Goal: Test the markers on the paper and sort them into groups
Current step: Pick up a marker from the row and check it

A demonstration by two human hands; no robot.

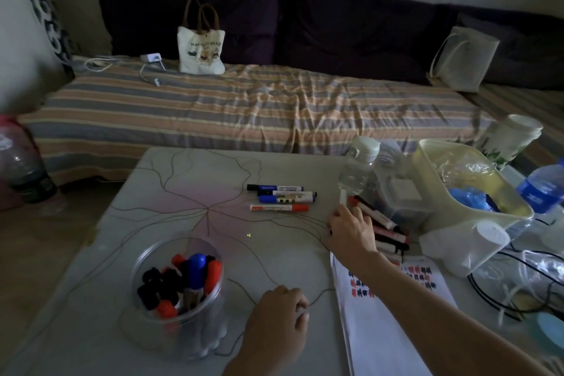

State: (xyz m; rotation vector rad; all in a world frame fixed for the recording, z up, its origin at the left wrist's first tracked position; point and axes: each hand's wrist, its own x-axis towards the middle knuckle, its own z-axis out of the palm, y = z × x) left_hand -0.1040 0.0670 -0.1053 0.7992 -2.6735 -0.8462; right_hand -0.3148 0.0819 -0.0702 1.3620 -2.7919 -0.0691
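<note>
A clear round jar (183,317) at the lower left holds several markers with red, black and blue caps. Three blue and black markers (282,192) and a red marker (279,208) lie side by side mid-table. A pile of red and black markers (386,227) lies at the right. My right hand (351,230) reaches over the pile's left edge and grips a marker (343,197) whose white end sticks out beyond the fingers. White paper (384,333) with red and black test scribbles lies under my right forearm. My left hand (276,317) rests on the table, loosely curled, holding nothing I can see.
A water bottle (358,168), a clear box (396,192), a cream tub (476,198) with plastic bags, a blue-labelled bottle (543,189) and cables (500,293) crowd the table's right side. A striped mattress (244,107) with a tote bag (201,46) lies behind the table.
</note>
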